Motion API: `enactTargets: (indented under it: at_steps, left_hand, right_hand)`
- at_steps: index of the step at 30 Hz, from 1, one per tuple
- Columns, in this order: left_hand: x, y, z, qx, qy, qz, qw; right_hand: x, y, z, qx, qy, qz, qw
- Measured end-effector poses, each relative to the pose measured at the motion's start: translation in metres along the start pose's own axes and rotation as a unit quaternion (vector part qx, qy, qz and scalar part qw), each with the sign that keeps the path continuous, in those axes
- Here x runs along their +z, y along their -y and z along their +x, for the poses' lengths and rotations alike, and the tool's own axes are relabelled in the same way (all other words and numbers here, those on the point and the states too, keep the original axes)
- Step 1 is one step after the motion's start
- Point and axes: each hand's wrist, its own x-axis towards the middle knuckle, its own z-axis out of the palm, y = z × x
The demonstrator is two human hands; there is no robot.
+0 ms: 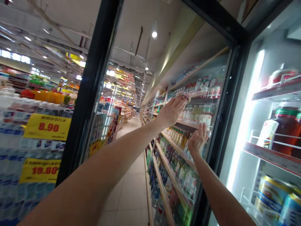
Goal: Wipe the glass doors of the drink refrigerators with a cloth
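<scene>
A glass cooler door (134, 201) in a black frame stands swung out in front of me. My left hand (172, 110) reaches across to the pane, its fingers laid over a small pale cloth (187, 96) that it holds against the glass. The cloth is mostly covered by the fingers and slightly blurred. Lower and to the right is my right hand (198, 138), raised at the pane near the door's hinge-side frame (225, 110). Its fingers point up, with the thumb apart, and I see nothing in it. Whether its palm touches the glass is unclear.
At right, the lit cooler holds a dark bottle with a green cap (288, 128) and several cans (270, 194) on wire-fronted shelves. Shelves of drinks (180, 136) show in the pane. Stacked bottled water (14, 150) with yellow price signs (47, 126) stands at left.
</scene>
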Motion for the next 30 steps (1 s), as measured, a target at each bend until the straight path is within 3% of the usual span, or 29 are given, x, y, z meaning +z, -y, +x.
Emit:
enactTargets:
  at_steps: [1, 4, 6, 11, 13, 16, 17, 18, 22, 23, 25, 27, 28, 30]
  left_hand:
    - [0.001, -0.003, -0.003, 0.021, 0.008, -0.003, 1.0]
    - [0.009, -0.019, -0.022, 0.183, 0.052, -0.032, 0.981]
    - [0.01, -0.02, -0.027, 0.221, 0.065, -0.043, 0.972]
    - [-0.003, 0.008, -0.01, 0.002, 0.009, -0.004, 1.0]
    - [-0.005, 0.006, -0.019, 0.03, 0.023, -0.005, 0.999]
    - [-0.003, -0.006, -0.048, 0.209, 0.066, -0.034, 0.975]
    - [-0.003, -0.007, -0.055, 0.235, 0.071, -0.039, 0.969]
    - [-0.004, -0.005, -0.06, 0.217, 0.071, -0.034, 0.973]
    - [-0.013, 0.009, -0.064, -0.002, 0.028, 0.005, 1.0]
    - [-0.015, 0.009, -0.068, -0.021, 0.019, 0.01, 1.0]
    - [-0.018, 0.005, -0.084, 0.031, 0.021, 0.009, 0.999]
    - [-0.02, 0.003, -0.102, 0.146, 0.048, -0.002, 0.988]
    - [-0.022, 0.007, -0.108, 0.162, 0.057, -0.001, 0.985]
    - [-0.03, 0.024, -0.111, 0.099, 0.053, 0.02, 0.993]
  right_hand:
    - [0.0, 0.0, 0.0, 0.001, -0.002, 0.0, 1.0]
    - [0.001, -0.001, 0.0, -0.004, -0.004, 0.003, 1.0]
    - [0.001, -0.001, 0.0, -0.004, -0.001, 0.001, 1.0]
    - [0.001, 0.001, -0.001, 0.003, 0.002, -0.005, 1.0]
    - [0.002, 0.0, -0.001, 0.0, 0.0, -0.004, 1.0]
    - [0.002, -0.001, -0.001, -0.001, 0.005, -0.003, 1.0]
    - [0.002, 0.0, -0.001, -0.002, 0.007, -0.003, 1.0]
    - [0.002, 0.0, -0.001, -0.002, 0.007, -0.003, 1.0]
    - [0.001, 0.003, -0.002, -0.001, 0.005, -0.004, 1.0]
    - [0.001, 0.003, -0.002, 0.001, 0.006, -0.005, 1.0]
    - [-0.001, 0.003, -0.002, 0.002, 0.009, -0.008, 1.0]
    - [-0.003, 0.002, -0.001, -0.002, 0.016, -0.013, 1.0]
    - [-0.005, 0.003, 0.0, -0.004, 0.019, -0.017, 1.0]
    - [-0.008, 0.009, -0.001, -0.014, 0.026, -0.031, 0.999]
